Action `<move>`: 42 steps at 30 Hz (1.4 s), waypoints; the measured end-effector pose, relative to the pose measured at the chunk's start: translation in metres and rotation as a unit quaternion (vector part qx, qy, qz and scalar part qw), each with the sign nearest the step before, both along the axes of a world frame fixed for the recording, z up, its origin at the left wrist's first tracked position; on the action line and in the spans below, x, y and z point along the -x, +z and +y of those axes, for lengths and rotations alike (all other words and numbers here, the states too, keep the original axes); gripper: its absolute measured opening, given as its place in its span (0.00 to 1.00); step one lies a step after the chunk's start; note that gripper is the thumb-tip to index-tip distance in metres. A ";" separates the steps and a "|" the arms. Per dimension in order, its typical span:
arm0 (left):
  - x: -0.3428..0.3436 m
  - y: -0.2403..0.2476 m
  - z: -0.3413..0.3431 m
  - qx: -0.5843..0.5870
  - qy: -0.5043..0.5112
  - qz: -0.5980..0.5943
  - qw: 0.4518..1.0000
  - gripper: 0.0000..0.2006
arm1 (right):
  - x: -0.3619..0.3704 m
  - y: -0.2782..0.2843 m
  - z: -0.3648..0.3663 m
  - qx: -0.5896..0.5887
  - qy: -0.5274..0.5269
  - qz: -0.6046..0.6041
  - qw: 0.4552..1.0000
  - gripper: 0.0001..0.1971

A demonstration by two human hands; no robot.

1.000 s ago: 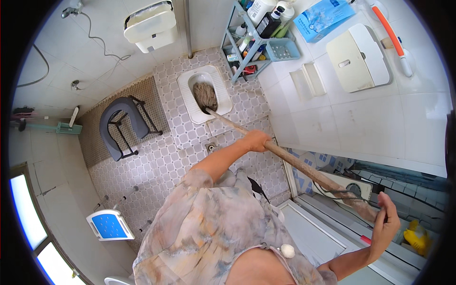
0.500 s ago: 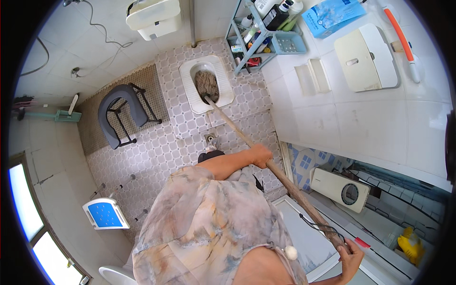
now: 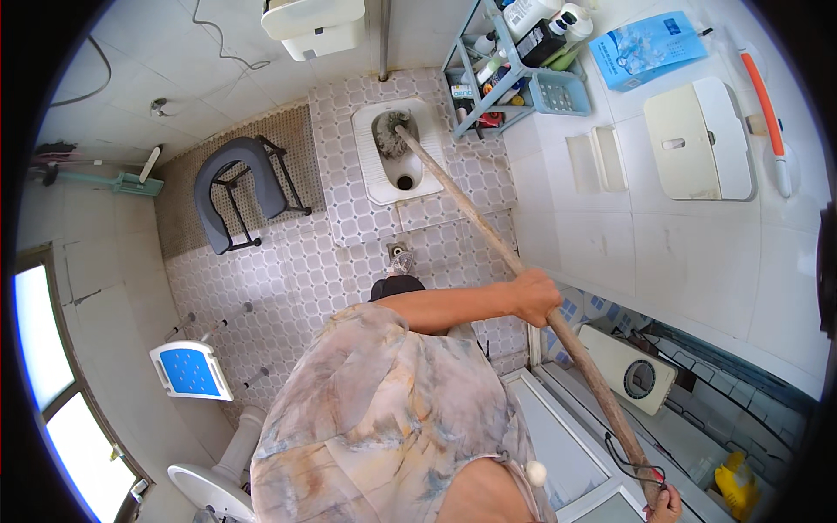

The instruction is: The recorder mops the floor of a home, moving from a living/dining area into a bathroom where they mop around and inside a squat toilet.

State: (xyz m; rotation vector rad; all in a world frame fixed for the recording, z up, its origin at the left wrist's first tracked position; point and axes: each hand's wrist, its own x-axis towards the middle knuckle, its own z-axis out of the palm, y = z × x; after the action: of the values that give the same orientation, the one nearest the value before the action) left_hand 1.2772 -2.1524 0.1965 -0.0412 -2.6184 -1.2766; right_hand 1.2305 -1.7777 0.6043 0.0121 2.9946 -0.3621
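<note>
Surrounding squat toilet (image 3: 369,157): patterned floor tiles (image 3: 296,279).
Right of toilet: glossy wall tiles (image 3: 689,253).
Wooden-handled mop (image 3: 488,230): clasped by your left grip (image 3: 534,297) and right grip (image 3: 666,506).
Mop head (image 3: 391,144): shaggy, inside the toilet's far end.

From my distant place I receive a bright and mostly even view, with the strongest light at the lower left, where the brown-framed window with white panes (image 3: 96,462) is so overexposed that nothing is visible through it. Shadows are soft, the glossy white tiled wall (image 3: 567,231) gives a pale sheen, and around the cream rectangular appliance with dark round dial (image 3: 628,370) it is dimmer. The fisheye lens bends straight edges toward a black, blue-fringed rim, yet the brown wooden pole (image 3: 591,366) stays clear to me.
</note>
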 end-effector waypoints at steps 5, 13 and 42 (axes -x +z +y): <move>0.021 -0.109 -0.027 -0.004 0.123 -0.019 0.992 0.10 | 0.019 -0.055 -0.087 0.110 0.100 -0.023 0.989 0.18; -0.016 -0.134 -0.082 0.070 0.182 -0.144 0.970 0.11 | -0.020 -0.116 -0.174 0.026 0.237 -0.009 0.971 0.17; 0.019 0.088 -0.043 0.026 0.233 0.184 0.955 0.09 | 0.087 -0.119 -0.244 0.530 0.488 0.295 0.627 0.13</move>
State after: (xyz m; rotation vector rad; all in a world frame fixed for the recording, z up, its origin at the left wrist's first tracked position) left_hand 1.2580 -2.1957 0.2844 0.2862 -2.1657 -0.9308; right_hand 1.1431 -2.0213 0.4853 -1.9765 2.0808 -2.0541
